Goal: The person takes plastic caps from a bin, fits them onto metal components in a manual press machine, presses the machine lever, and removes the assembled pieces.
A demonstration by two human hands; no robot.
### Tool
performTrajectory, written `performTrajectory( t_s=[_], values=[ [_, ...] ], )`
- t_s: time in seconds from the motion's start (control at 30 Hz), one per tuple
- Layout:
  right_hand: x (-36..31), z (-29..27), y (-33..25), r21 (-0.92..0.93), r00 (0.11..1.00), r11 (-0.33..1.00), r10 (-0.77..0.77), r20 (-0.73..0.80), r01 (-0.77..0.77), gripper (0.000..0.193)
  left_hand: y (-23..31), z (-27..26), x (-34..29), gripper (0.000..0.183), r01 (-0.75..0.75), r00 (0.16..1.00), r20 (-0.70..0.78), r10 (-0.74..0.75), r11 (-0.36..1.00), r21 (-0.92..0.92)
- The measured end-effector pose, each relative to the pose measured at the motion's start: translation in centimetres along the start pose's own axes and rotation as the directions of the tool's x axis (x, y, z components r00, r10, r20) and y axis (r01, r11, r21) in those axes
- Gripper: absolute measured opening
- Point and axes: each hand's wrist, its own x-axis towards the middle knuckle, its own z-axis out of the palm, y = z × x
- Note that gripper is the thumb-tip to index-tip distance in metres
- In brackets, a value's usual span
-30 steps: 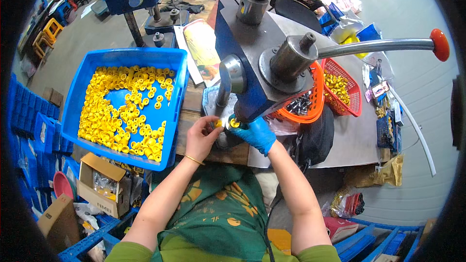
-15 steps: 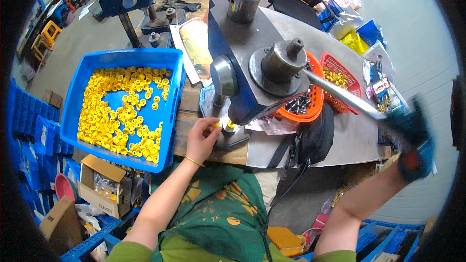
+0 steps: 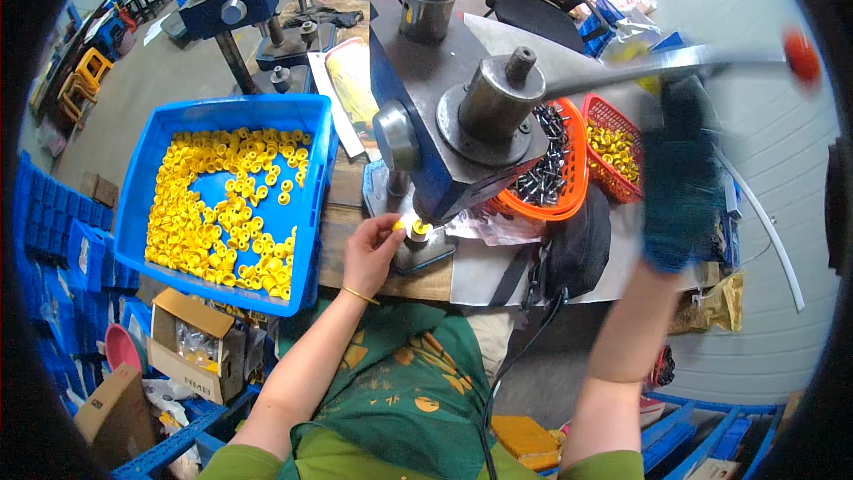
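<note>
My left hand [image 3: 371,252] is at the foot of a dark blue lever press [image 3: 418,107], pinching a small yellow cap [image 3: 397,226] between thumb and fingertips. Right beside it, another yellow cap [image 3: 421,228] sits on the small metal post under the press ram. A dark teal glove covers my right hand [image 3: 682,182], which is smeared by motion. It is just below the press's metal lever [image 3: 640,67], whose red knob [image 3: 801,58] shows farther right. Blur hides its fingers and whether they touch the lever.
Left of the press, a blue tray [image 3: 306,280] holds many yellow caps. To its right are an orange basket [image 3: 582,187] of dark metal pins and a red basket [image 3: 593,107] of yellow and brass-coloured parts. A black bag [image 3: 582,253] lies at the front edge. A second press [image 3: 227,9] stands behind.
The lever has swung up and away, showing its red knob. My right hand has moved from the lever's end inward and up. My left hand stays by the post, almost unmoved.
</note>
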Motion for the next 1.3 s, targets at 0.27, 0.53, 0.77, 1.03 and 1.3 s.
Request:
performTrajectory(
  t_s=[0.27,0.53,0.77,1.03,1.3],
  values=[
    [-10.4,-0.8,21.3,-0.922,0.926,0.341,0.258,0.277,0.181,0.029,1.0,1.1,1.1,0.022,-0.013,1.000,-0.020,0.017,0.984,0.180],
    [-2.0,-7.9,11.4,-0.913,0.954,0.338,-0.106,-0.280,-0.230,0.025,1.5,2.1,1.6,0.023,-0.521,0.830,0.275,0.486,0.497,0.694],
    [2.6,-14.5,8.2,-0.946,0.909,0.030,-0.268,-0.318,-0.322,0.031,2.0,1.6,-0.4,0.023,-0.539,0.818,0.311,0.484,0.456,0.708],
    [3.1,-11.1,19.4,-0.887,0.945,-0.456,0.316,-0.081,0.076,0.036,7.9,-2.4,-3.8,0.023,-0.655,0.753,0.475,0.454,0.576,0.489],
    [-1.1,-9.0,15.8,-0.971,0.995,0.223,0.078,-0.070,-0.085,0.027,8.7,-23.6,5.1,0.047,0.045,0.969,-0.071,0.236,0.113,0.993]
  ],
)
